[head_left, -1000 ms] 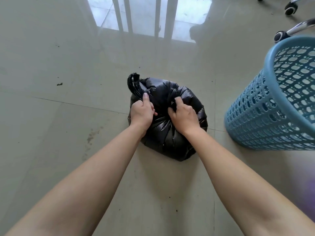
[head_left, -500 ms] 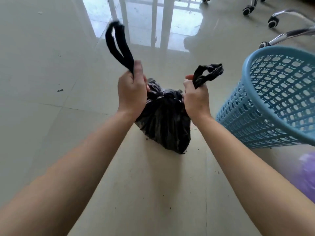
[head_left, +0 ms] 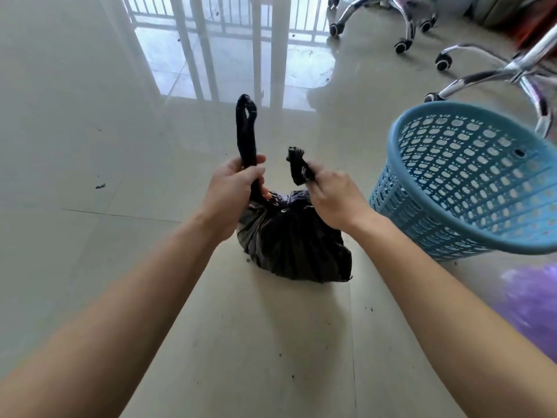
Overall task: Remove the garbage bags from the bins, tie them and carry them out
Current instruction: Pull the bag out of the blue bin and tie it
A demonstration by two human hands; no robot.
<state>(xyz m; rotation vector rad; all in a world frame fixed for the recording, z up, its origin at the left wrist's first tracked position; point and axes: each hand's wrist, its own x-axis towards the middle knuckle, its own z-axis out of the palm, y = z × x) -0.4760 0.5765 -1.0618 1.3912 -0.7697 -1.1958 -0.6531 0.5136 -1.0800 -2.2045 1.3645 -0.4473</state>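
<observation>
1. A crumpled black plastic garbage bag (head_left: pixel 294 242) sits on the pale tiled floor (head_left: pixel 90 146) at the centre of the head view. It is already out of the round sky-blue perforated plastic bin (head_left: pixel 470 188), which stands just beside it at the bag's 2 o'clock with no liner showing inside.
2. The bag's neck is gathered and its two twisted ends are drawn upward. Tying appears to be under way rather than finished; the hands cover the neck, so it cannot be told whether a first knot is already tight.
3. On this evidence, what remains is closing the knot, lifting the bag and carrying it out. No other bin is in view.
4. The left hand (head_left: pixel 232 188) is clenched round the longer looped black strip (head_left: pixel 247 131), which rises toward 12 o'clock above the fist.
5. The right hand (head_left: pixel 334 197) pinches the shorter black strip (head_left: pixel 297 165), whose end pokes out at the hand's 11 o'clock.
6. The hands are held slightly apart, and the bag's body lies between and below them at their 6 o'clock, joined to both through the strips.
7. Chrome chair bases on castors (head_left: pixel 404 31) fill the frame's 1 o'clock. A blurred purple shape (head_left: pixel 530 300) at 4 o'clock cannot be identified.
</observation>
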